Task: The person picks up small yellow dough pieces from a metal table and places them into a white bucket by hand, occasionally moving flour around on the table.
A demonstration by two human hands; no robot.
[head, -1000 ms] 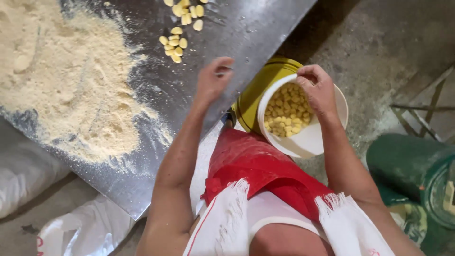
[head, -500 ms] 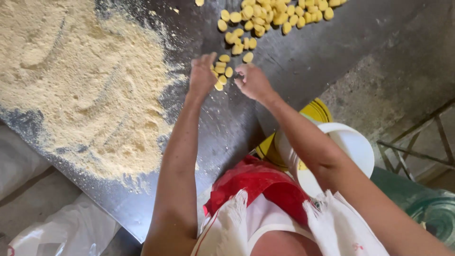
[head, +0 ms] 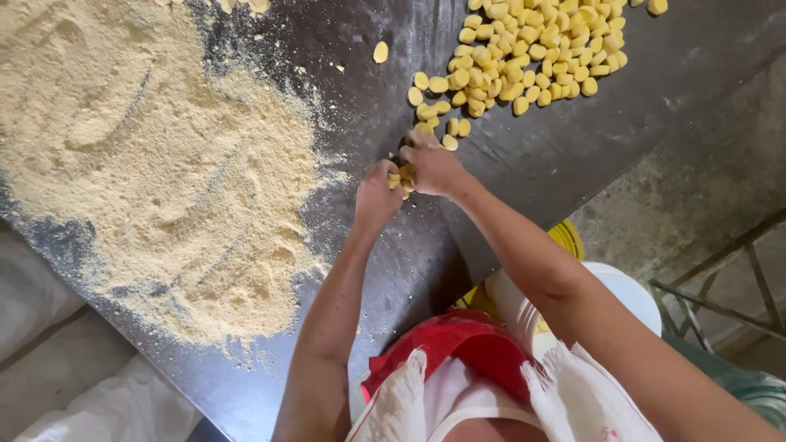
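The left hand (head: 378, 195) and the right hand (head: 432, 168) meet over the dark, flour-dusted metal tabletop (head: 573, 147), fingers curled together around a small clump of pale yellow dough pieces (head: 403, 176) pinched between them; both hands are closed on these pieces. Just beyond the knuckles lies the big scatter of small oval yellow dough pieces (head: 524, 57), smooth, rounded and lightly floured, spread across the tabletop toward its far edge, with one stray piece (head: 381, 51) lying apart to the left. Left of the hands a wide heap of coarse cream-coloured flour (head: 155, 172) covers much of the tabletop, its surface marked with finger tracks. Nearer the body, under the right forearm, a white round plastic bucket (head: 630, 290) stands beside a yellow round lid or rim (head: 569, 237). At the lower left, off the tabletop edge, white sacks (head: 90, 409) lie on the floor
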